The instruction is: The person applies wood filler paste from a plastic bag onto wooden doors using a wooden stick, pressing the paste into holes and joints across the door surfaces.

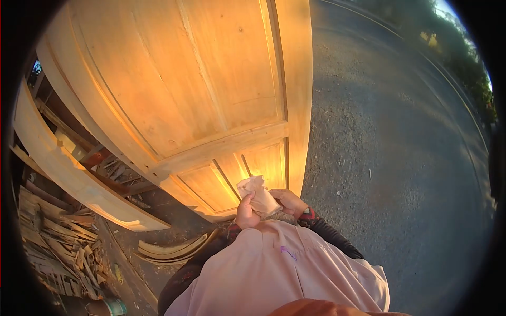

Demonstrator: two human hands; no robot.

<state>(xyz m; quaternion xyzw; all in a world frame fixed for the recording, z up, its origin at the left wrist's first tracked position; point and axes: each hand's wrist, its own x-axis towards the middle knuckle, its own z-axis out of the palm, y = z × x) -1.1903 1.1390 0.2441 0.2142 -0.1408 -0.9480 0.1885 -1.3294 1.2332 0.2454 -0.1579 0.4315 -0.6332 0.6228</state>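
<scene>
A pale, crumpled piece [262,199], which looks like folded paper or sandpaper, is held low in front of my body. My left hand [246,213] grips its left side, thumb up along the edge. On the other side my right hand [289,201] has its fingers closed at the right edge. Just beyond both hands stands a large panelled wooden door [211,138], unpainted and lit by warm sun. Its lower panels are nearest to the piece. My palms are mostly hidden.
A curved plank [79,171] leans at the left, above a heap of broken wood [63,247]. Several curved wood strips [171,248] lie on the ground near my left side. Grey gravelly road [390,174] stretches along the right, with trees beyond.
</scene>
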